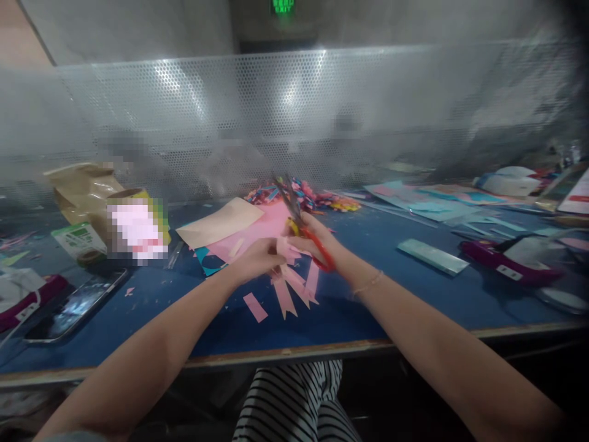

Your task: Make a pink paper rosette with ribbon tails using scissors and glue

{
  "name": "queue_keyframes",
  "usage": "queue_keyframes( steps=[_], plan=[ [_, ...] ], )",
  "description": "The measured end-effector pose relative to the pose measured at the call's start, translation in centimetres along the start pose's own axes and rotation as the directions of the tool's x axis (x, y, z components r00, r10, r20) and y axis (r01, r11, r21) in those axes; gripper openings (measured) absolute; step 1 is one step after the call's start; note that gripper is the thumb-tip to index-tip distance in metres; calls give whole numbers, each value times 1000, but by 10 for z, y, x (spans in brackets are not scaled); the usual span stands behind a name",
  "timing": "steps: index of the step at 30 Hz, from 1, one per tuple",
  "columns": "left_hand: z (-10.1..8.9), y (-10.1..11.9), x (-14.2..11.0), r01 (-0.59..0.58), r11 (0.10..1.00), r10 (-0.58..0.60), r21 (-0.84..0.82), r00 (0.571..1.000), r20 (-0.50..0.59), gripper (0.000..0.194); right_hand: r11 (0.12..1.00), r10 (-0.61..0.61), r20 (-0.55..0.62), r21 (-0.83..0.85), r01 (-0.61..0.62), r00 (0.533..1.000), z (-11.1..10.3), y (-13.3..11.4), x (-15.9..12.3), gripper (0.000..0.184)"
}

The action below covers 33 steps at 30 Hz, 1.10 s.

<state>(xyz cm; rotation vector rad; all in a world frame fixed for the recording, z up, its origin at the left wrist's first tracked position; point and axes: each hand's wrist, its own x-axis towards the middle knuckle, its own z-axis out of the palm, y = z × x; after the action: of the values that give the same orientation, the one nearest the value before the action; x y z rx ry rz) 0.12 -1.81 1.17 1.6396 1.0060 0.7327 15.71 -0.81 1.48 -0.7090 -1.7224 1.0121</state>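
My right hand (317, 236) grips a pair of scissors (294, 209) by their red and yellow handles, blades pointing up and away. My left hand (257, 258) is closed on a bundle of pink paper strips (294, 285) with notched ends that hang down toward the table's front edge. Both hands meet over the blue table (368, 307). A loose pink scrap (254, 307) lies just below the left hand. A pink sheet (262, 230) and a tan sheet (221, 224) lie behind the hands.
A phone (76, 307) lies at the left, near a brown paper bag (83, 190) and a blurred container. A heap of coloured paper cuttings (304, 196) sits behind the scissors. A pale ruler-like strip (432, 256), blue sheets and a purple tool (501, 261) lie at the right. A perforated metal screen (294, 110) backs the table.
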Motion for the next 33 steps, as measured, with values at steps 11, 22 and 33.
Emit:
queue_keyframes(
  steps=[11,22,33],
  plan=[
    [-3,-9,9,-53,997,44,-57,989,-142,7,998,20,-15,-56,-21,1000,13,8,0,37],
    [-4,-4,8,-153,973,125,-173,979,-163,15,979,51,-226,-182,-93,973,3,14,8,34],
    [-6,-9,13,-214,971,186,-106,956,-227,19,993,30,-224,-104,-54,974,3,6,3,44]
  ],
)
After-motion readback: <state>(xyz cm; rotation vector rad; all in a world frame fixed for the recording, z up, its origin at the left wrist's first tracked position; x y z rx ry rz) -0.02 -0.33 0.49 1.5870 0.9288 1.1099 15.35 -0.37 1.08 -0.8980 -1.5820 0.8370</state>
